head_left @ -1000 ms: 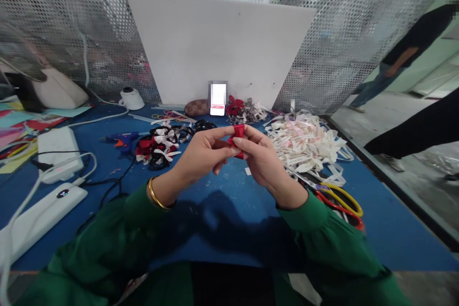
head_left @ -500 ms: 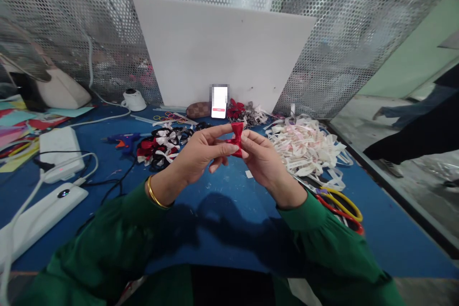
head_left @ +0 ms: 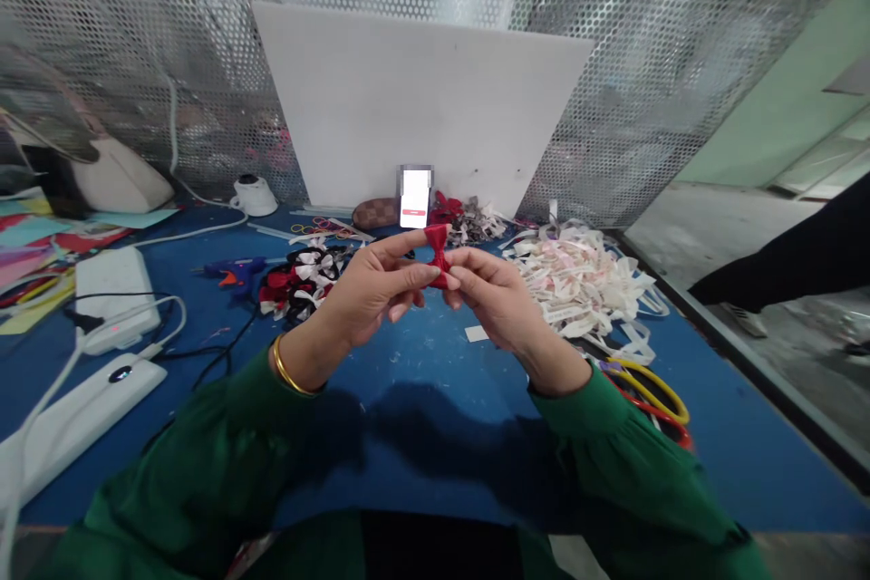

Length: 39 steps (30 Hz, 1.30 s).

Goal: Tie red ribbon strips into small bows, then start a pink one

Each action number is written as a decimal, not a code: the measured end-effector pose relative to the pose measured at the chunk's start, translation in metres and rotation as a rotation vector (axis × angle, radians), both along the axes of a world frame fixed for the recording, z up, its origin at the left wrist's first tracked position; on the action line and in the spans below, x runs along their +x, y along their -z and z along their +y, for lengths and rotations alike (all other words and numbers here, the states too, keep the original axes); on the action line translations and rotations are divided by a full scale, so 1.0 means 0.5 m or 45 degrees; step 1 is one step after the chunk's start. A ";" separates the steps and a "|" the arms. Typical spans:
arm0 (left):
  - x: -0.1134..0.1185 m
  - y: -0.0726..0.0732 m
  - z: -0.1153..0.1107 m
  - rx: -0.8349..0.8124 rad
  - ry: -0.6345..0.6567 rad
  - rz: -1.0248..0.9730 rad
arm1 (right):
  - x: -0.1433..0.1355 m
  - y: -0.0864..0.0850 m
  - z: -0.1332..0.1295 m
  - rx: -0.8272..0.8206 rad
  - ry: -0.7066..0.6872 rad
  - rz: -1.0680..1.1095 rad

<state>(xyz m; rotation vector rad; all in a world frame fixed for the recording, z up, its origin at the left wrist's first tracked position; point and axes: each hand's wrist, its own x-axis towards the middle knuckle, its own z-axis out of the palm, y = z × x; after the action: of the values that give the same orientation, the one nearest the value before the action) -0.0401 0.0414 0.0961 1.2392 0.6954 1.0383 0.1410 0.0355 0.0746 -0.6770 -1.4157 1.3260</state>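
A small red satin bow [head_left: 437, 240] is held upright above the middle of the blue table. My left hand [head_left: 371, 290] pinches it from the left, index finger at its top and thumb at its middle. From the right, my right hand [head_left: 495, 297] pinches the bow's lower part between thumb and fingers. Fingertips of both hands hide part of the lower loop. Left of my hands lies a pile of red, white and black bows [head_left: 299, 284]. On the right is a heap of white ribbon pieces [head_left: 584, 276].
Yellow-handled and red-handled scissors [head_left: 649, 390] lie beside my right forearm. A blue glue gun [head_left: 237, 272], white power strips [head_left: 88, 417] and cables occupy the left. A lit phone [head_left: 414, 198] stands before a white board [head_left: 421, 100]. A person's leg [head_left: 781, 245] shows far right.
Both hands have shifted slightly left with the red bow between them. My right fingers have moved at the bow's lower part. The person at the far right has moved partly out of view.
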 end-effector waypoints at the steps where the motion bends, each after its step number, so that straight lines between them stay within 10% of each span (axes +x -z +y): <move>1: -0.002 0.000 0.003 0.004 -0.013 -0.001 | 0.007 -0.004 0.001 0.046 0.000 -0.118; 8: 0.006 0.006 0.006 0.051 -0.030 0.093 | 0.032 -0.028 -0.002 0.417 0.489 -0.336; 13: 0.027 0.028 -0.002 0.038 -0.048 0.243 | 0.010 -0.025 -0.019 0.279 0.241 -0.108; 25: 0.032 0.051 0.011 -0.001 -0.004 0.311 | 0.023 -0.011 -0.005 0.449 0.421 -0.491; 31: 0.024 0.039 0.016 -0.188 0.102 0.076 | 0.046 -0.024 -0.001 0.764 0.100 -0.943; 39: 0.024 0.040 0.013 -0.267 0.073 0.101 | 0.013 0.009 0.003 1.061 0.452 -1.126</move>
<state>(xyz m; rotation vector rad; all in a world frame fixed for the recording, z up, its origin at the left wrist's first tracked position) -0.0283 0.0480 0.0759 1.1156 0.8043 0.8493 0.1474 0.0370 0.0703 -0.9011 -2.1952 0.0340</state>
